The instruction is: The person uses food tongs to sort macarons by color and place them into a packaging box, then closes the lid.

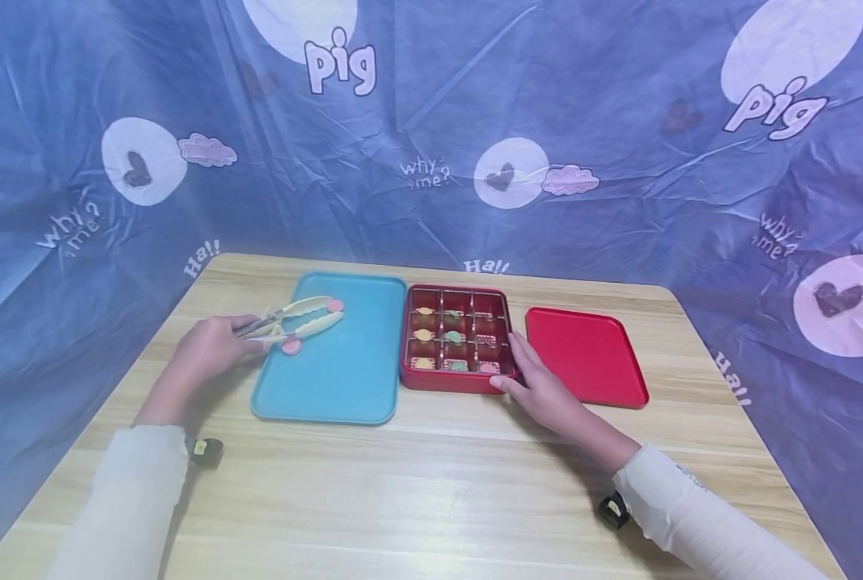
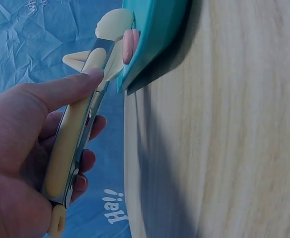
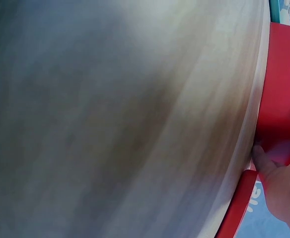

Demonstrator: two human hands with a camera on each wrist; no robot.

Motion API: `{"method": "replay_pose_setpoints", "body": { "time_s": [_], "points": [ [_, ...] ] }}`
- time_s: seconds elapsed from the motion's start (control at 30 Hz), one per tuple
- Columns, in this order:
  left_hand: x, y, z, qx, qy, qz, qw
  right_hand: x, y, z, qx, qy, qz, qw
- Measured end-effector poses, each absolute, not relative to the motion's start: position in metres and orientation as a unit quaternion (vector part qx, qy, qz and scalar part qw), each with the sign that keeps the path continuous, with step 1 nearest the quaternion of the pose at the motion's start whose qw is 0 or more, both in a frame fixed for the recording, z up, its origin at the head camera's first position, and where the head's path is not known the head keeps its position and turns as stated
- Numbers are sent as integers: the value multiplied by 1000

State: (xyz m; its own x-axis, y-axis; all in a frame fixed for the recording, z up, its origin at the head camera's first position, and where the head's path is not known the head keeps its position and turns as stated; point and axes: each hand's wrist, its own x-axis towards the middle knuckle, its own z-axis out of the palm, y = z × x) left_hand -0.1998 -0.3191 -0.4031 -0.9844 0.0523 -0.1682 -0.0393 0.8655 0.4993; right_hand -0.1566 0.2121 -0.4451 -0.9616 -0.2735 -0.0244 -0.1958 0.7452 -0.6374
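My left hand (image 1: 217, 346) grips cream-and-metal tongs (image 2: 78, 124) over the left half of the blue tray (image 1: 329, 391). One pink macaron-like piece (image 1: 335, 305) sits by the tongs' tips; I cannot tell whether they clamp it. A second pink piece (image 1: 291, 346) lies on the tray beneath the tongs' arms. My right hand (image 1: 543, 391) holds the front right corner of a red divided box (image 1: 449, 384), thumb on the front and fingers along the right side. Yellow pieces (image 1: 424, 335) stand in the box's left column, green ones (image 1: 453, 337) in the middle, pink (image 1: 489, 367) at the front right.
To the right of the box lies a flat red lid (image 1: 587, 354), partly behind my right hand. Everything stands on a light wooden table (image 1: 416, 491). A blue printed cloth (image 1: 416, 121) hangs behind and at both sides.
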Motion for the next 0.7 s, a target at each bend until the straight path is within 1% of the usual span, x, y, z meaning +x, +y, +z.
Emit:
{"method": "replay_pose_setpoints", "body": {
  "time_s": [0.7],
  "points": [
    [-197,-312,-408,5,956,282,79,-158,212,-448,-121,929,-344,55]
  ]
}}
